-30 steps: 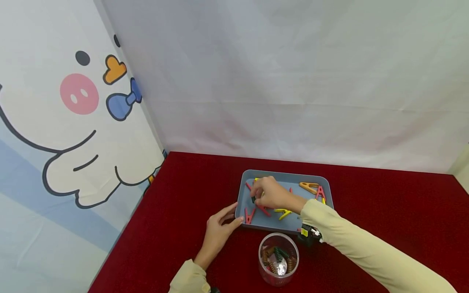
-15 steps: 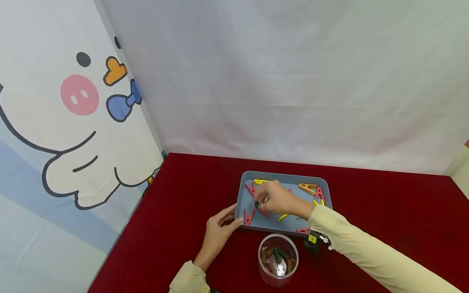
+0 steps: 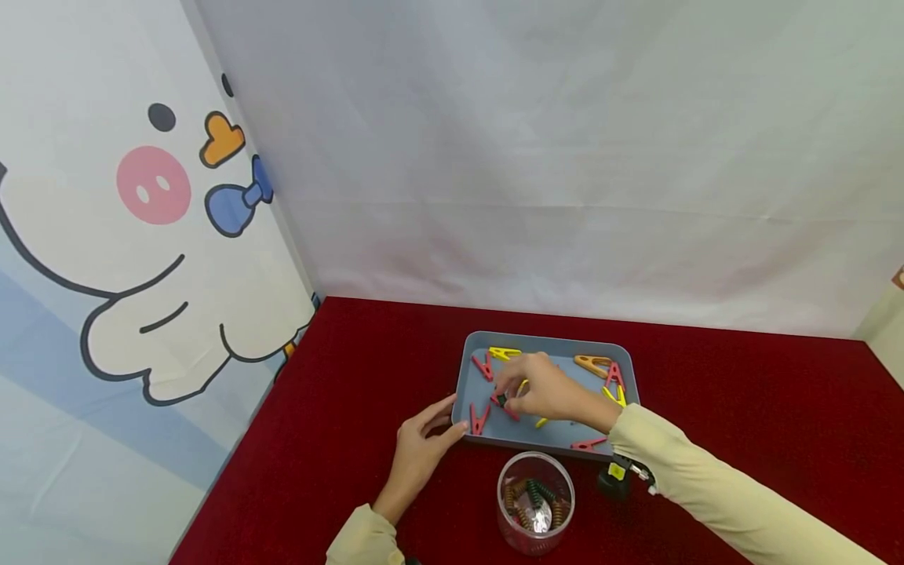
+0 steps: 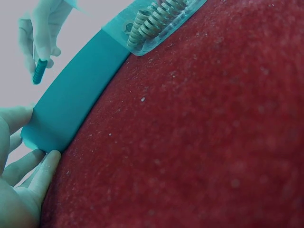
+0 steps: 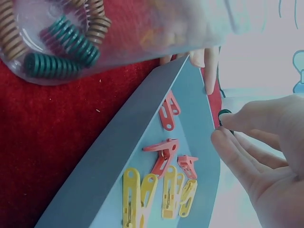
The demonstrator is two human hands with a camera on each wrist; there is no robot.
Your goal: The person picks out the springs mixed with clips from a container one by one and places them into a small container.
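Note:
My right hand [image 3: 547, 388] pinches a dark green coil spring [image 4: 40, 72] between thumb and fingers, above the left part of the blue-grey tray [image 3: 508, 430]. Beneath and around that hand, red and yellow spring clips lie in the tray, among them a red clip [image 3: 479, 420] and a yellow clip [image 3: 504, 353]; the hand covers some. My left hand [image 3: 418, 447] rests against the tray's near left corner, its fingers nearly straight along the side and the thumb on the front edge. In the left wrist view its fingertips [image 4: 51, 159] touch the tray wall.
A clear round jar [image 3: 537, 541] with several brown and green springs stands just in front of the tray. An orange clip [image 3: 592, 362] lies at the tray's far right. Red cloth [image 3: 741, 408] covers the table, with a pale curtain [image 3: 565, 157] behind.
My right hand has shifted rightward and slightly nearer over the tray, still pinching the green spring. Its move uncovers the yellow clip at the back left. The left hand stays at the corner.

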